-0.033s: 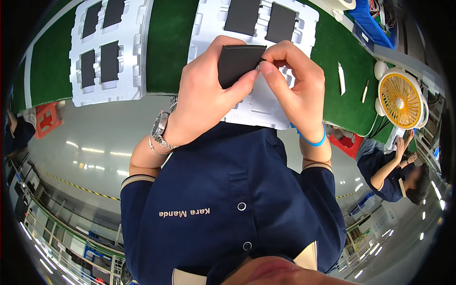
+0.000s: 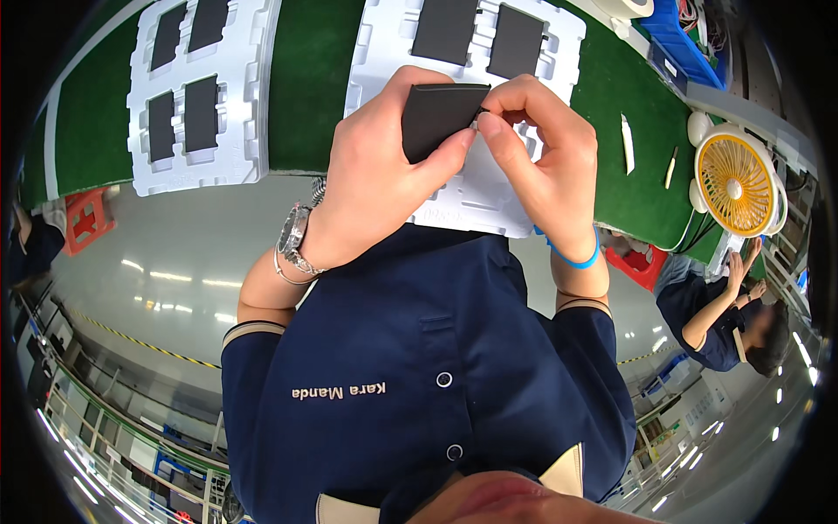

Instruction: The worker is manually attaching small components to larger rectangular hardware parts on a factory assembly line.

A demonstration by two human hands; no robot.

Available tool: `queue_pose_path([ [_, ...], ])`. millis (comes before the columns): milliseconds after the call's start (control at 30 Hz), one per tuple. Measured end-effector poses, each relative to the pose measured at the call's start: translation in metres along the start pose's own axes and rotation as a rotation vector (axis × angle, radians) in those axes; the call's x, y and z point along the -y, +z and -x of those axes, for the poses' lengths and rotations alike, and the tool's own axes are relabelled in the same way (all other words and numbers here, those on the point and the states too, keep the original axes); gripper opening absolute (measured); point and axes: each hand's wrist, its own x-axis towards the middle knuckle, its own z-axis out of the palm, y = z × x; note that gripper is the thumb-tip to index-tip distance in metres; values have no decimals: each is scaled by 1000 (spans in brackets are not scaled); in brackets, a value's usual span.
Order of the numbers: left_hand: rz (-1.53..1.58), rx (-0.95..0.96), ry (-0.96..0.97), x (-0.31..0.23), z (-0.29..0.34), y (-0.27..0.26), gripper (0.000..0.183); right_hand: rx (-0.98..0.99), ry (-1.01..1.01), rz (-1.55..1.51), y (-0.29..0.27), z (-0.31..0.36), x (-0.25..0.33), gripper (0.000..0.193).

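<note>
My left hand (image 2: pixel 375 170) is wrapped round a flat black rectangular block (image 2: pixel 441 118), thumb on its front face, and holds it tilted above a white moulded tray (image 2: pixel 458 210). At the block's right edge, my right hand (image 2: pixel 546 148) pinches with thumb and forefinger. A tiny dark and pale bit shows between those fingertips, too small to name. Behind my hands, two similar black blocks, a left one (image 2: pixel 446 31) and a right one (image 2: pixel 516 42), lie in the tray's recesses.
Another white tray (image 2: pixel 201 166) with several black blocks lies at left on the green bench top (image 2: pixel 314 87). To the right are a white slim tool (image 2: pixel 628 144), a thin pen-like tool (image 2: pixel 670 168), a yellow-and-white fan (image 2: pixel 735 188) and a blue bin (image 2: pixel 685 39). A co-worker (image 2: pixel 724 314) sits beyond.
</note>
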Motion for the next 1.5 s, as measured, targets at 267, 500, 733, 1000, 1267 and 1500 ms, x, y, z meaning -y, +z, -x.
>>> queue_pose_path([
  [267, -62, 0, 29, -2, 1, 1, 29, 14, 7, 72, -2, -3, 3, 5],
  [500, -121, -11, 80, 0, 2, 1, 28, 45, 13, 61, 0, -4, 2, 5],
  [733, -38, -51, -8, 1, 3, 0, 29, -42, 51, -147, 8, -2, -8, 6],
  [1000, 208, 63, -197, -2, 5, -2, 25, 98, 279, -405, -1, -2, -7, 8],
  [1267, 553, 204, -291, -3, 5, -13, 19, 303, 444, -806, -5, -9, -19, 11],
  [1500, 680, 108, -285, 4, 3, -9, 23, 249, 386, -750, -3, -3, -8, 18],
])
